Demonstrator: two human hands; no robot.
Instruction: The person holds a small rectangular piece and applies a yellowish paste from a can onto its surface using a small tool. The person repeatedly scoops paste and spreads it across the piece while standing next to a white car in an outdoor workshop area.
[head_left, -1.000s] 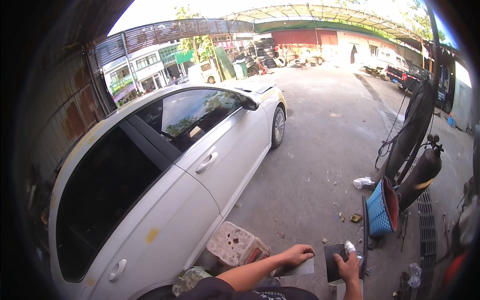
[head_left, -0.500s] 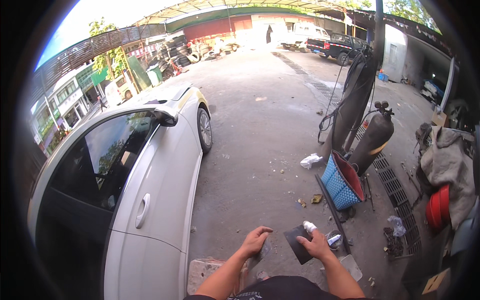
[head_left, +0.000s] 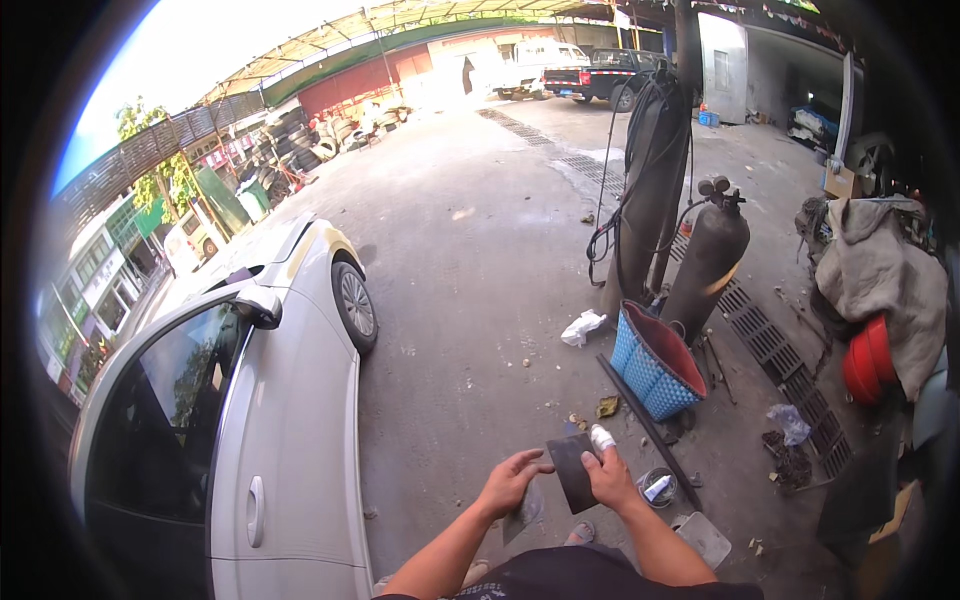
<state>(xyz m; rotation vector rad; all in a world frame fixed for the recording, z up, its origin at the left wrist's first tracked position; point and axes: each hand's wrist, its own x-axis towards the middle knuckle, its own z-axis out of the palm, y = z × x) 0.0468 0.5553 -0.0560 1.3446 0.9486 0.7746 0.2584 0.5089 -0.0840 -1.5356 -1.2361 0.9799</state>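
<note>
The right hand (head_left: 610,478) is closed around the near right part of a dark plate (head_left: 571,476), thumb laid across its face; a white piece (head_left: 601,437), wrapping or tube, I cannot tell, sits at its far side. The left hand (head_left: 512,482), fingers loosely bent, holds a thin grey plate (head_left: 524,512) hanging below it, its thumb grip hidden; its fingertips lie right by the dark plate's left edge, touching or not I cannot tell. Both plates look light and fairly stiff, perhaps slick if smeared, and best pinched along one edge. On the ground, just right, stands a round can (head_left: 656,487) holding a white tube (head_left: 657,488).
</note>
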